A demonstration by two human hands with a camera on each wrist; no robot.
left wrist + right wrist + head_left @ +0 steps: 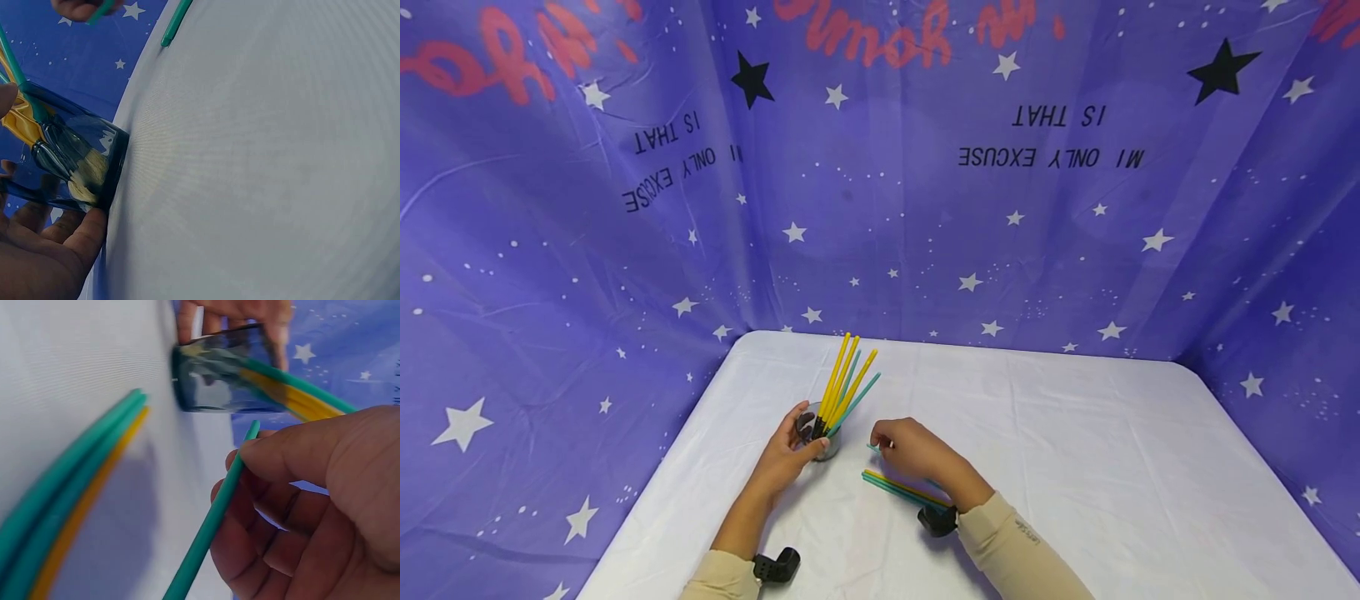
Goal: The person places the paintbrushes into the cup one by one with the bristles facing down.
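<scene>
Apparently mid-transfer: the right hand (912,450) pinches a teal handle (209,519) near the glass (209,390).
The left hand (784,457) grips the glass, brushes (853,388) standing bristles-down inside; loose handles (81,469) lie on the table (1112,467). Next probably calls for raising the pinched one over the rim.

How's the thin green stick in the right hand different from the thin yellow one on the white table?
Besides colour, the thin green stick is pinched by the right hand, but the thin yellow stick lies on the white table. The green stick is held alone; the yellow stick lies beside green sticks. Both look long.
</scene>
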